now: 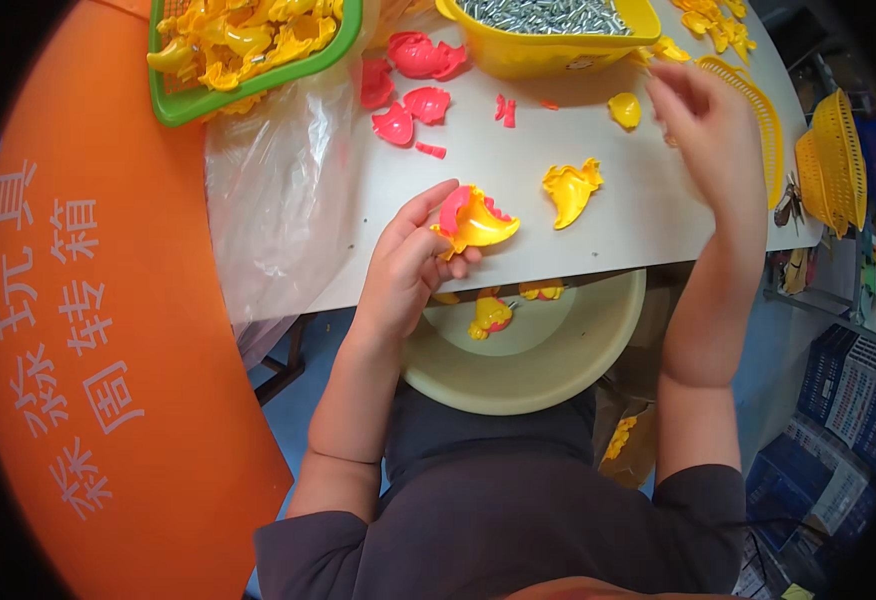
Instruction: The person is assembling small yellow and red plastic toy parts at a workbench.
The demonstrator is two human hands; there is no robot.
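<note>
My left hand (403, 255) grips a yellow plastic toy shell half (485, 227) at the table's near edge, its hollow side up. A pinkish-red piece (454, 208) with a scalloped edge sits inside that shell. My right hand (693, 110) is raised over the right side of the table, fingers loosely bent and apart; nothing shows in it. Left of it lies a small yellow cup-shaped piece (625, 110). Between my hands rests another yellow shell half (572, 192). Several red shell parts (424, 55) lie beyond my left hand, with small red bits (505, 110) nearby.
A yellow bin (548, 50) of metal screws or pins stands at the back. A green-rimmed basket (258, 70) holds yellow shells, beside a clear plastic bag (278, 190). Below the table edge, a cream basin (518, 385) contains yellow-and-red toys. Yellow baskets (833, 165) stand right; an orange box (108, 300), left.
</note>
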